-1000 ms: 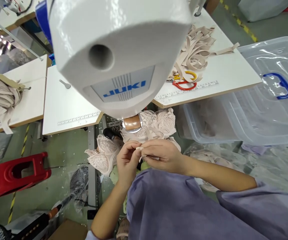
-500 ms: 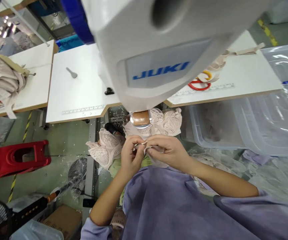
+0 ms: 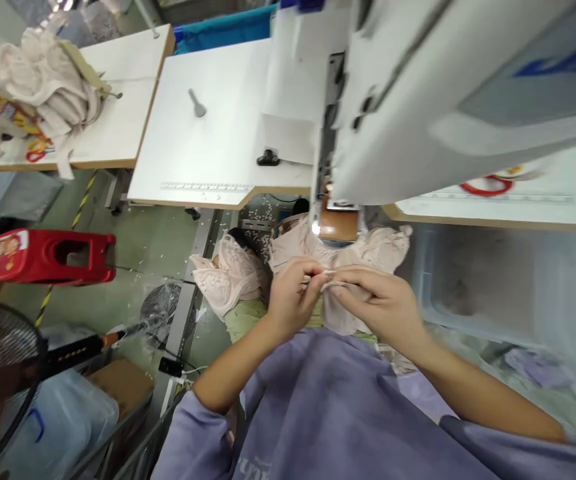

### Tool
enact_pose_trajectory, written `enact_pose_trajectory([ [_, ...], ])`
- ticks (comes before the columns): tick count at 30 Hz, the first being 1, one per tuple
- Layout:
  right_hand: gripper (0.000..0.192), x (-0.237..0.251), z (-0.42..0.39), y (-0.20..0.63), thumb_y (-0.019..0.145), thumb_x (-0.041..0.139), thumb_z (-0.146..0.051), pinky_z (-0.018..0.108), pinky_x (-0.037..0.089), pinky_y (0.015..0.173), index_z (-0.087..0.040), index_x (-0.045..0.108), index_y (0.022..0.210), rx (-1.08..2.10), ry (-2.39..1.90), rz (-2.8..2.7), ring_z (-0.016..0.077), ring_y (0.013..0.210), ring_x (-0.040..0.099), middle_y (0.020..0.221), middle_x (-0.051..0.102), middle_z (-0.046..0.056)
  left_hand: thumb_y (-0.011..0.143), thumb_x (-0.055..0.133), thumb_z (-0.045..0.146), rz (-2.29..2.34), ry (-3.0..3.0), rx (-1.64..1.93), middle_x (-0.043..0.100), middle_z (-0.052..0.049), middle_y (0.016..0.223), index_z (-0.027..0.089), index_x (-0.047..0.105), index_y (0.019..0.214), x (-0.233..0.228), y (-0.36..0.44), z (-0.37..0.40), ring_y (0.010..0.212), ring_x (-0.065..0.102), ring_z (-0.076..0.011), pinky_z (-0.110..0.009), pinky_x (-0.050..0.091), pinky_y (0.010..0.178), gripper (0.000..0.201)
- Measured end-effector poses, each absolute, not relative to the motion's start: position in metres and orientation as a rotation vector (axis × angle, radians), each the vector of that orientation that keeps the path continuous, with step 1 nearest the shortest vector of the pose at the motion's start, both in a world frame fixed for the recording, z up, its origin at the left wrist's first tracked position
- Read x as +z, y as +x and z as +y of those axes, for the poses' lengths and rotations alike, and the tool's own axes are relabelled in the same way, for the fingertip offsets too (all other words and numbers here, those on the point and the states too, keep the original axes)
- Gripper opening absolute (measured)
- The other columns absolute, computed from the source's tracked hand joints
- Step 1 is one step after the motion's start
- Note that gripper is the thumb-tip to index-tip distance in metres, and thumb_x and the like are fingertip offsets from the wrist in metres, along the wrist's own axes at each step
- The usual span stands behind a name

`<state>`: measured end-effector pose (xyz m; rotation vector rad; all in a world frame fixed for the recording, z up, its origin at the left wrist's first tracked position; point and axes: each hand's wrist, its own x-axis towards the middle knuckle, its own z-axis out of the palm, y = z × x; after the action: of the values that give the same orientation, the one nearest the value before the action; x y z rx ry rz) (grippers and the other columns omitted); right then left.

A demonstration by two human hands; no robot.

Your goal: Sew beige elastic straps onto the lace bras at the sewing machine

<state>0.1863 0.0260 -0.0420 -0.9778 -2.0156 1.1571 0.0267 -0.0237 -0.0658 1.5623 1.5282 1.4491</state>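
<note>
Just under the nose of the machine, in front of our chest, our left hand (image 3: 291, 300) and our right hand (image 3: 381, 303) meet fingertip to fingertip, each with a clenched grip on the same narrow pale strip of fabric edge (image 3: 329, 280), pinched between thumb and forefinger on both sides; the strip runs straight across the small gap between the two hands and belongs to the pale pink lace garment (image 3: 353, 257) that hangs below our knuckles and spreads up toward the machine. As we judge it, the piece is in hand and being lined up or folded at its edge, but it is not yet fed under the foot: the fabric sits in front of and below the brown leather-coloured pad (image 3: 339, 225) at the bottom of the large white sewing machine head (image 3: 443, 100), near it but apart from the pinched edge. To the left, another pale pink lace piece (image 3: 228, 277) droops beside the frame. Further out lie the white surface with a printed ruler along its edge (image 3: 208, 153), the clear plastic bin (image 3: 493, 280) at right, a red plastic stool (image 3: 53, 257) on the green floor, and a heap of beige fabric (image 3: 48, 73) on the far surface.
</note>
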Motion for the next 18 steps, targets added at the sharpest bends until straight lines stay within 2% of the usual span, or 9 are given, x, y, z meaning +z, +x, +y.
enact_pose_trajectory([
  [3, 0.011, -0.039, 0.037, 0.183, 0.090, 0.065, -0.024, 0.030, 0.057, 0.077, -0.025, 0.076, 0.093, 1.239, -0.955, -1.952, 0.0190, 0.085, 0.073, 0.093, 0.078, 0.003, 0.101, 0.052, 0.026, 1.535, 1.557, 1.420, 0.064, -0.004, 0.090, 0.019, 0.061, 0.094, -0.060, 0.021, -0.020, 0.087, 0.061, -0.0154, -0.028, 0.049, 0.077, 0.013],
  [8, 0.014, -0.025, 0.062, 0.195, 0.093, 0.060, -0.025, 0.024, 0.047, 0.067, -0.022, 0.073, 0.091, 1.138, -1.089, -2.011, 0.0143, 0.076, 0.068, 0.084, 0.075, 0.000, 0.101, 0.051, 0.025, 1.615, 1.677, 1.223, 0.065, 0.000, 0.080, 0.020, 0.061, 0.095, -0.044, 0.012, -0.014, 0.069, 0.061, -0.0120, -0.023, 0.047, 0.063, 0.013],
  [11, 0.013, -0.015, 0.072, 0.202, 0.092, 0.059, -0.023, 0.023, 0.041, 0.064, -0.021, 0.072, 0.090, 1.148, -1.010, -2.141, 0.0114, 0.068, 0.061, 0.075, 0.070, -0.003, 0.098, 0.056, 0.021, 1.578, 1.928, 1.119, 0.070, 0.001, 0.081, 0.021, 0.063, 0.097, -0.030, 0.008, -0.012, 0.069, 0.064, -0.0106, -0.021, 0.046, 0.062, 0.006],
  [14, 0.015, -0.011, 0.078, 0.204, 0.089, 0.059, -0.020, 0.022, 0.038, 0.062, -0.021, 0.073, 0.089, 1.308, -0.933, -2.187, 0.0104, 0.066, 0.058, 0.070, 0.066, -0.005, 0.096, 0.060, 0.017, 1.497, 2.090, 1.087, 0.073, 0.001, 0.082, 0.020, 0.064, 0.098, -0.019, 0.007, -0.010, 0.069, 0.066, -0.0097, -0.019, 0.046, 0.062, 0.005],
  [18, 0.015, -0.008, 0.082, 0.207, 0.088, 0.059, -0.021, 0.022, 0.042, 0.065, -0.020, 0.074, 0.087, 1.566, -0.898, -2.143, 0.0118, 0.070, 0.062, 0.073, 0.070, -0.004, 0.096, 0.061, 0.017, 1.464, 2.142, 1.041, 0.074, 0.000, 0.081, 0.019, 0.065, 0.098, -0.012, 0.007, -0.008, 0.068, 0.068, -0.0104, -0.019, 0.048, 0.061, 0.005],
])
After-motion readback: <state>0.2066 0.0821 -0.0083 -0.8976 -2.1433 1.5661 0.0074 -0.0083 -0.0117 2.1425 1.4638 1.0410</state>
